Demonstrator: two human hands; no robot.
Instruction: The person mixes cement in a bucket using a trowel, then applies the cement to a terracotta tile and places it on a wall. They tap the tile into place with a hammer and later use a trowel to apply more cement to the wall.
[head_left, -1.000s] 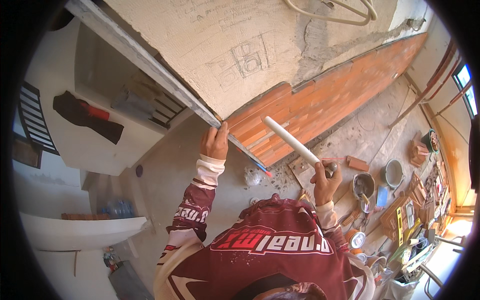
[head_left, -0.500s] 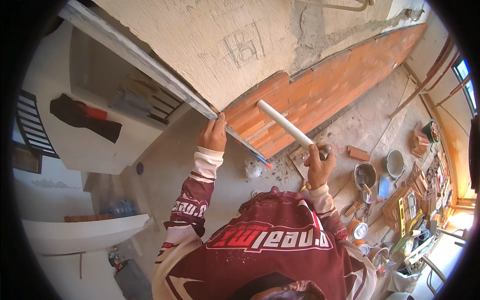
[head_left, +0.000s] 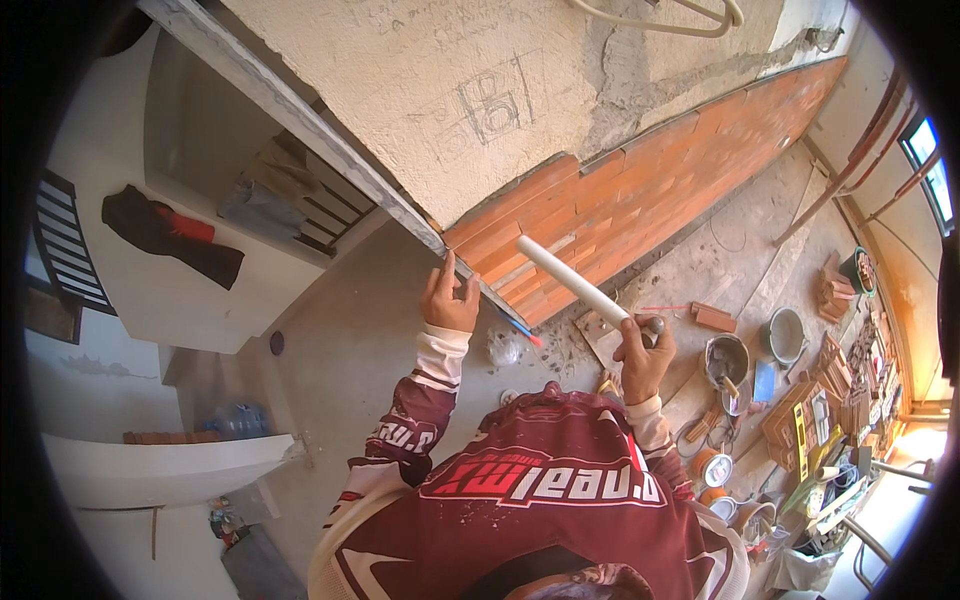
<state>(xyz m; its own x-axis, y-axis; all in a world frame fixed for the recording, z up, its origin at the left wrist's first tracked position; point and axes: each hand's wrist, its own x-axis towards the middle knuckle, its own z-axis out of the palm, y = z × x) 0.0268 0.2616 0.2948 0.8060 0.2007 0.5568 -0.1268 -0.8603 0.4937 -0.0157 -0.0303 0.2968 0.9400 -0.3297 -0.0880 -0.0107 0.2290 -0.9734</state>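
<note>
My right hand (head_left: 645, 362) is closed round the near end of a white pipe (head_left: 572, 280). A rounded grey piece (head_left: 654, 327) shows by its thumb; whether it belongs to the pipe I cannot tell. The pipe's far end points at the orange brick tiles (head_left: 640, 180) on the lower wall; contact is unclear. My left hand (head_left: 452, 301) holds nothing, its fingers apart. Its raised index finger is at the pale edge strip (head_left: 330, 150) along the wall's corner, by the tiles' left end. Above the tiles is rough cream plaster (head_left: 400, 110) with pencil marks.
On the floor at right stand a mortar bucket (head_left: 727, 360), a grey bucket (head_left: 786, 336) and a loose tile (head_left: 713, 317). Beyond are stacked tiles, a yellow spirit level (head_left: 800, 440) and assorted tools. A clear plastic bag (head_left: 503, 349) lies below the corner. Reddish pipes (head_left: 850, 165) slant at far right.
My left hand has loosened from the edge strip and dropped slightly, its index finger now extended. The white pipe's far end sits a little lower in view, still in my right hand.
</note>
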